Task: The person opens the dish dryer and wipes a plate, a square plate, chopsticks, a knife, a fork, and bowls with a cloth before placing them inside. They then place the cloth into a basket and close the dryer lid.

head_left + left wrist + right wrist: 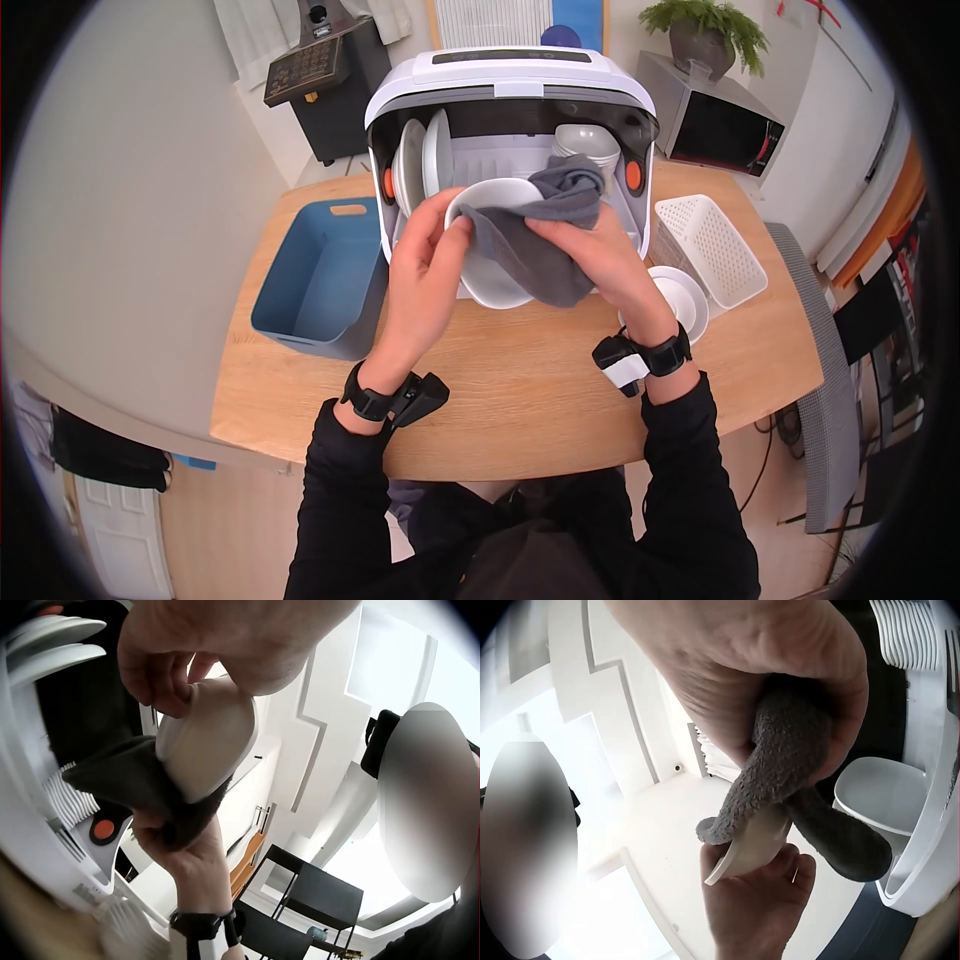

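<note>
Above the front of an open white countertop dishwasher (645, 215), my left hand (425, 280) pinches the rim of a white bowl (210, 739). A dark grey cloth (525, 250) is bunched in my right hand (595, 250) and drapes over the bowl's rim, hiding part of it. Cloth and bowl meet between the two hands. In the right wrist view, another white bowl (881, 795) sits at the dishwasher's front. White plates (437, 155) stand upright at its left side, and small stacked white bowls (588, 145) at its right.
A blue bin (320, 270) stands left of the dishwasher on the wooden table (480, 400). On the right are a white perforated basket (715, 250) and white dishes (680, 300) near my right wrist. A microwave (720, 125) with a potted plant (705, 40) stands behind.
</note>
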A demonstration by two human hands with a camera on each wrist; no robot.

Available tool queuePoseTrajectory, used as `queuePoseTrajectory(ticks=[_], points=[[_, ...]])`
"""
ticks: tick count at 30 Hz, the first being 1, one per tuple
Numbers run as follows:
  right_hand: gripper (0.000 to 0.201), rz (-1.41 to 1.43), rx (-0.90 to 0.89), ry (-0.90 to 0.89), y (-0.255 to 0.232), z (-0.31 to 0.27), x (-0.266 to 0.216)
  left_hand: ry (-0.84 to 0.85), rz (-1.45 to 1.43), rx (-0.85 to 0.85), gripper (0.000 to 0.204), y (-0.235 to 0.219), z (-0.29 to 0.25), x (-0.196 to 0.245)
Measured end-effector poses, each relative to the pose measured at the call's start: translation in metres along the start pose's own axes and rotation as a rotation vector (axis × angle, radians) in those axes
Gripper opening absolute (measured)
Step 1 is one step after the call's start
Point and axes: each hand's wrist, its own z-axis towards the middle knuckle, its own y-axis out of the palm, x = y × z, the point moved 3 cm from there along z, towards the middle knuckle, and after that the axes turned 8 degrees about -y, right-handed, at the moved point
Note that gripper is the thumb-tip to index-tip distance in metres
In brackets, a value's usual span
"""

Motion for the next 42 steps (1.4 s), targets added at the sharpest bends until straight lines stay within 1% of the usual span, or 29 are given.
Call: queuePoseTrajectory(ticks=[2,3,5,6,7,9,10,12,13,15,16,18,21,22,25,28,31,32,34,35,36,37,39,40,42], points=[[0.035,-0.162,0.282,-0.122,-0.010,0.000,0.002,-0.119,-0.050,0.031,0.030,-0.006,0.004,-0.006],[0.035,-0.200,0.344,-0.241,-0.011,-0.002,-0.003,-0.178,-0.075,0.046,0.031,-0.008,0.005,-0.009],[0.035,-0.276,0.464,-0.481,-0.013,-0.010,-0.018,-0.204,-0.095,0.082,0.033,-0.008,0.006,-0.010],[0.037,-0.277,0.405,-0.457,-0.006,-0.015,-0.020,-0.218,-0.114,0.084,0.032,-0.007,0.007,-0.010],[0.038,-0.332,0.318,-0.532,0.001,-0.017,-0.021,-0.233,-0.133,0.085,0.032,-0.004,0.006,-0.011],[0.041,-0.442,0.147,-0.675,0.017,-0.020,-0.020,-0.105,0.013,0.087,0.030,0.003,0.000,-0.009],[0.043,-0.463,0.040,-0.695,0.024,-0.021,-0.020,-0.038,0.086,0.087,0.029,0.006,-0.002,-0.008],[0.046,-0.499,-0.182,-0.732,0.037,-0.025,-0.024,0.038,0.082,0.094,0.028,0.010,-0.006,-0.001],[0.046,-0.361,-0.237,-0.536,0.036,-0.027,-0.025,0.074,0.080,0.099,0.028,0.011,-0.008,0.002],[0.048,-0.085,-0.334,-0.143,0.029,-0.032,-0.028,0.152,0.169,0.077,0.028,0.008,-0.008,0.001],[0.048,-0.130,-0.362,-0.200,0.026,-0.031,-0.029,0.192,0.213,0.066,0.027,0.008,-0.008,0.001],[0.048,-0.222,-0.417,-0.312,0.022,-0.027,-0.029,0.127,0.181,0.048,0.027,0.010,-0.010,0.003],[0.048,-0.581,-0.248,-0.867,0.031,-0.026,-0.035,0.019,0.077,0.041,0.027,0.009,-0.009,0.000],[0.044,-0.620,-0.239,-0.852,0.034,-0.027,-0.035,-0.022,0.034,0.038,0.027,0.008,-0.008,-0.002],[0.039,-0.429,-0.385,-0.698,0.032,-0.028,-0.032,-0.008,0.187,0.046,0.026,0.004,-0.010,-0.003],[0.035,-0.310,-0.455,-0.320,0.028,-0.030,-0.029,0.076,0.206,0.033,0.028,0.008,-0.007,-0.003],[0.035,-0.710,-0.502,-0.243,0.016,-0.029,-0.035,-0.043,0.239,0.024,0.028,0.007,0.001,-0.016],[0.034,-0.760,-0.416,-0.271,0.008,-0.029,-0.041,-0.002,0.328,0.052,0.031,0.002,0.007,-0.029],[0.032,-0.858,-0.248,-0.320,-0.012,-0.033,-0.051,-0.164,0.212,0.062,0.032,0.000,0.020,-0.039],[0.033,-0.815,-0.175,-0.280,-0.026,-0.034,-0.054,-0.250,0.154,0.071,0.033,0.002,0.026,-0.043],[0.034,-0.769,-0.106,-0.241,-0.041,-0.032,-0.058,-0.311,0.029,0.072,0.040,0.008,0.033,-0.046],[0.036,-0.722,-0.040,-0.199,-0.057,-0.031,-0.059,-0.381,-0.013,0.055,0.041,0.012,0.043,-0.049],[0.040,-0.740,0.103,-0.146,-0.090,-0.031,-0.058,-0.522,-0.095,0.020,0.044,0.020,0.066,-0.054],[0.042,-0.750,0.177,-0.120,-0.109,-0.033,-0.056,-0.528,-0.115,-0.056,0.046,0.026,0.079,-0.058],[0.042,-0.951,0.335,-0.126,-0.149,-0.041,-0.048,-0.550,-0.087,-0.073,0.042,0.043,0.099,-0.058]])
